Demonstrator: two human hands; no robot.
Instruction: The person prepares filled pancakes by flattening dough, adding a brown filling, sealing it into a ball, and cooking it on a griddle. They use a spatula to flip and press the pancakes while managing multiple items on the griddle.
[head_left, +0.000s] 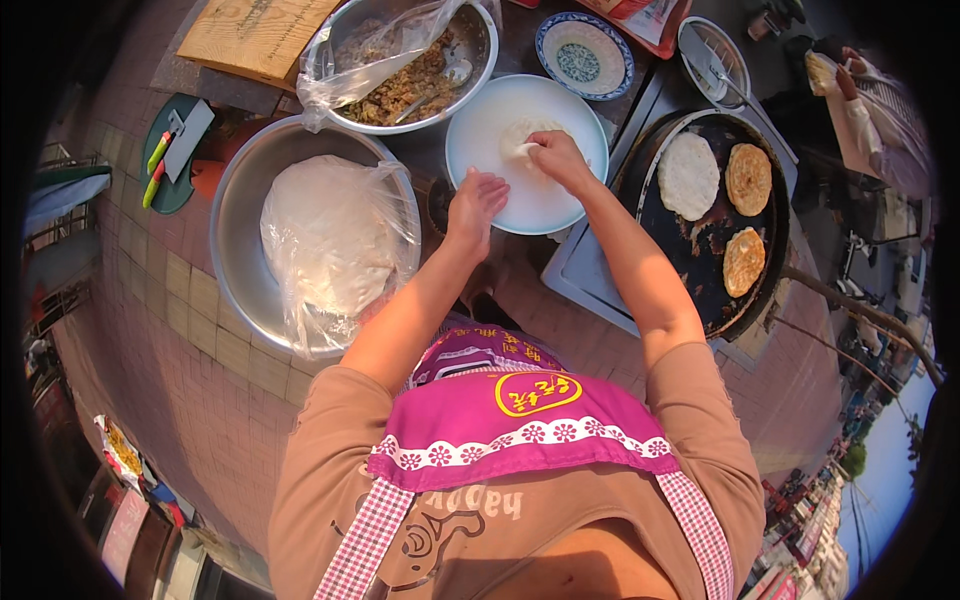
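My right hand (556, 159) pinches the edge of a small piece of dough (525, 139) over a large pale plate (480, 161). At the plate's near left rim my left hand (480, 206) has its fingers extended and holds nothing. Left of it, a steel basin (238, 225) bears a big mound of dough (322, 210), partly under clear plastic film. Behind stands a steel bowl (491, 45) of chopped filling (420, 82) with a spoon (456, 71). On the right, a round black griddle (701, 259) carries one pale flatbread (688, 176) and two browned ones (748, 180).
A blue-patterned bowl (577, 56) sits behind the plate, and a strainer-like basket (716, 60) with a long-handled utensil is behind the griddle. Far left, a green board (180, 196) holds a cleaver-like blade (187, 142). A wooden box (255, 37) stands back left; a person (885, 112) is at far right.
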